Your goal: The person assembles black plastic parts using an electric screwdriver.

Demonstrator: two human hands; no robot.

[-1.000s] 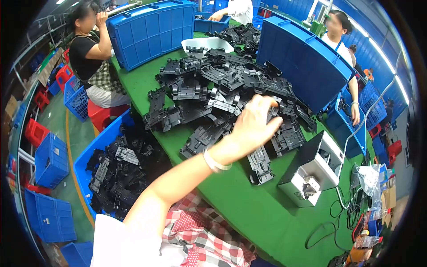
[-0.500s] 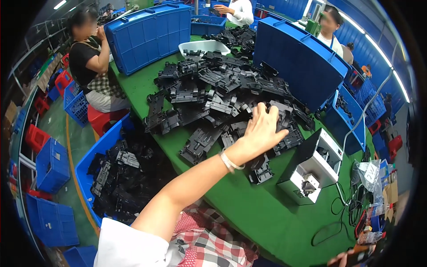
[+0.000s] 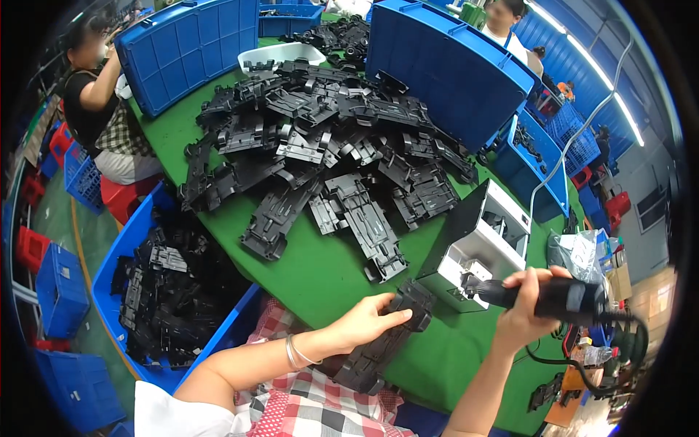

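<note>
My right hand (image 3: 523, 315) grips the electric screwdriver (image 3: 571, 300); I'd present it squarely to the screw feeder (image 3: 472, 253), left hand (image 3: 364, 321) clasping the black chassis (image 3: 376, 355).

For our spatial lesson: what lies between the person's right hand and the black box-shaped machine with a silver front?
In the head view, the front end of the black cylindrical tool that the right hand grips, its tip by the machine.

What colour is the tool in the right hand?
Black; the tool shows best in the head view.
</note>
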